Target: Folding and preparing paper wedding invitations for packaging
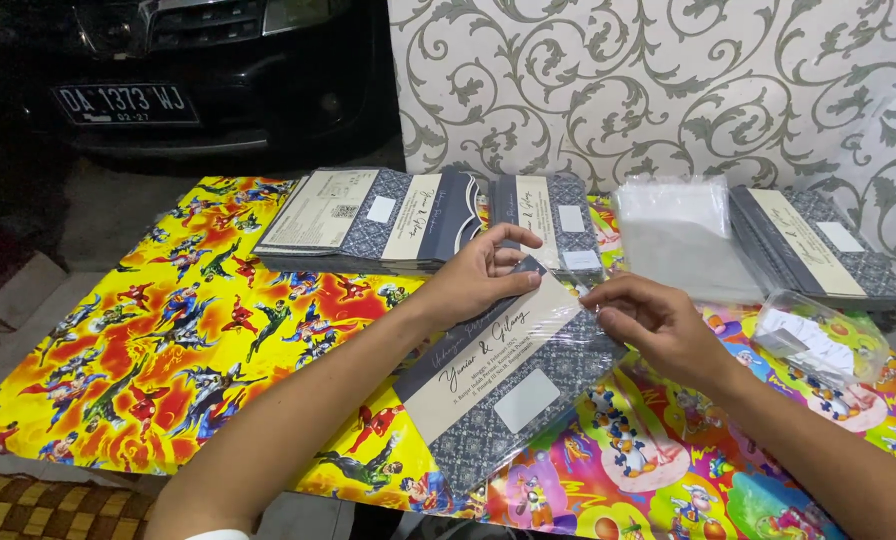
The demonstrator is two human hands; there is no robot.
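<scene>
My left hand point(480, 272) grips the top edge of a grey-blue patterned invitation card point(498, 380) with a cream band and a blank white label, which sits inside a clear plastic sleeve. My right hand point(656, 322) pinches the sleeve's open flap at the card's upper right corner. The card lies slanted on a bright cartoon-printed table cover point(168, 340).
Stacks of similar cards lie at the back: one at the left point(368, 215), one in the centre point(558, 220), one at the right point(818, 245). A pile of clear sleeves point(678, 235) and a small plastic tub of white labels point(818, 340) sit at the right. A dark car point(198, 70) is parked behind.
</scene>
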